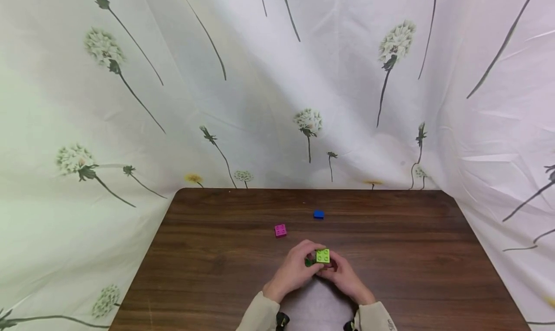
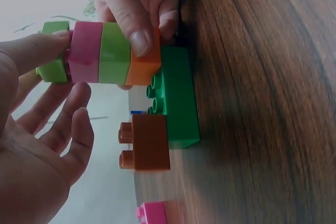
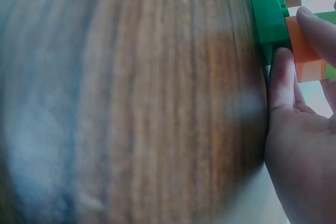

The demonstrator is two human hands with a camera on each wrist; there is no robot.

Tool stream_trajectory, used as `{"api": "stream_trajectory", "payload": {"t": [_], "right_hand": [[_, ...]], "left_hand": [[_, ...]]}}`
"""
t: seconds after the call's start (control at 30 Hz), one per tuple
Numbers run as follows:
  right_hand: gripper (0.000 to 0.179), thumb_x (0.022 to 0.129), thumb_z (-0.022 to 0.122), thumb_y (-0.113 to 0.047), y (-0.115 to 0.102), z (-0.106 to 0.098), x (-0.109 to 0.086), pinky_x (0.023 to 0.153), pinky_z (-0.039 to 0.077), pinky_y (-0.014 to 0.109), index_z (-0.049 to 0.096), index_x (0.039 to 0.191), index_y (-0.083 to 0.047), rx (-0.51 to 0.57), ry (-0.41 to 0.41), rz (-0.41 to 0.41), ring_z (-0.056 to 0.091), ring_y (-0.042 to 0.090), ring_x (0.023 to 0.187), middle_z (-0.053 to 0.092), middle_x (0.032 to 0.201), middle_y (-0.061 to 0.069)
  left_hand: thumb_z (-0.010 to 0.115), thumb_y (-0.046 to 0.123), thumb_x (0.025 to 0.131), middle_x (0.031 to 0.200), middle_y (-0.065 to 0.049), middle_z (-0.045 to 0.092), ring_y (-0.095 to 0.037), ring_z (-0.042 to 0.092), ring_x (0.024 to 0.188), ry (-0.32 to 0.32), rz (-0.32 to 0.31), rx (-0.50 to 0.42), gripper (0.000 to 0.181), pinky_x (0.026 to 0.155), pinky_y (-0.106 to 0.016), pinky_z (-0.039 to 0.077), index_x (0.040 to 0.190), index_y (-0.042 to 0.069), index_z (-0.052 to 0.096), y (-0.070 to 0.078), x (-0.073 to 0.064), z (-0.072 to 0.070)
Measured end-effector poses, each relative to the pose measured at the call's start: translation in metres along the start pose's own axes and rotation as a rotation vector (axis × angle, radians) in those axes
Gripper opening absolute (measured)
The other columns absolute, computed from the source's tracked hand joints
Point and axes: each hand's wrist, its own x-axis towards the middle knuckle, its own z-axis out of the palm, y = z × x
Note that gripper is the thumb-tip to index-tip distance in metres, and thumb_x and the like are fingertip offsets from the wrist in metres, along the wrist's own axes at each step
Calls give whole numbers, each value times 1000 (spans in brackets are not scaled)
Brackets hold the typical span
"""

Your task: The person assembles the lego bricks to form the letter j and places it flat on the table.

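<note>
A tower of toy building bricks stands on a long green base brick [image 2: 181,100]. From the base up come an orange brick [image 2: 144,69], a lime brick [image 2: 114,56], a pink brick [image 2: 85,53] and a lime top brick [image 1: 323,256]. Studs show in a narrow gap beneath the top brick. My left hand [image 1: 295,267] pinches this top brick between thumb and fingers. Lower down, my right hand [image 1: 347,277] grips the tower, its thumb on the orange brick and a finger by the base. A brown brick [image 2: 150,142] sits at the base's other end.
Beyond the hands, a magenta brick [image 1: 280,231] and a blue brick [image 1: 318,214] lie on the dark wooden table [image 1: 208,254]. A white cloth printed with dandelions [image 1: 260,104] hangs behind the table and along its sides.
</note>
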Motion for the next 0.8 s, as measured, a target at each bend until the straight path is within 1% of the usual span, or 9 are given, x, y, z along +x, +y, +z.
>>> {"api": "stream_trajectory", "payload": {"t": [0.13, 0.23, 0.33, 0.43, 0.53, 0.7, 0.8], "right_hand": [[54, 83, 75, -13, -1, 0, -1, 78, 51, 24, 53, 131, -4, 1, 3, 0, 60, 15, 94, 62, 114, 14], [54, 83, 75, -14, 0, 0, -1, 79, 51, 23, 53, 131, -4, -4, 6, -9, 61, 15, 94, 62, 113, 14], [53, 83, 75, -14, 1, 1, -1, 79, 50, 23, 54, 130, -3, -14, 8, -18, 62, 13, 93, 63, 112, 14], [54, 83, 74, -15, 2, 1, -1, 80, 50, 22, 53, 131, -2, -12, 6, -25, 62, 11, 93, 64, 112, 14], [55, 85, 73, -14, 1, 2, -2, 79, 51, 22, 51, 133, 0, 0, -2, -30, 62, 10, 92, 63, 113, 14], [54, 84, 73, -13, 1, 2, -2, 78, 51, 22, 51, 133, 0, 6, 1, -25, 63, 10, 91, 63, 113, 14], [55, 84, 73, -14, 0, 2, -2, 80, 51, 22, 51, 133, -1, 6, 4, -28, 63, 10, 92, 63, 115, 15]], "left_hand": [[73, 17, 86, 104, 9, 62, -13, 57, 87, -18, -4, 27, 34, 76, -21, 44, 119, 22, 65, 0, 1, -2], [74, 18, 84, 104, 10, 61, -13, 56, 87, -25, -6, 55, 35, 76, -20, 43, 118, 21, 65, 2, 2, -3], [76, 21, 83, 102, 10, 61, -9, 55, 85, -24, -2, 80, 35, 76, -20, 43, 116, 20, 65, 3, 3, -3], [77, 25, 82, 99, 11, 60, -4, 52, 82, -11, 7, 98, 35, 74, -20, 43, 114, 21, 65, 2, 4, -1], [77, 26, 82, 96, 12, 61, -5, 52, 79, 10, 22, 114, 33, 72, -19, 41, 113, 21, 66, 0, 4, 1], [77, 28, 81, 98, 12, 64, -9, 54, 78, 41, 56, 158, 32, 70, -18, 41, 111, 22, 67, -2, 4, 2], [77, 28, 81, 95, 12, 64, -8, 53, 73, 53, 78, 171, 32, 65, -17, 39, 111, 22, 68, -4, 4, 2]]}}
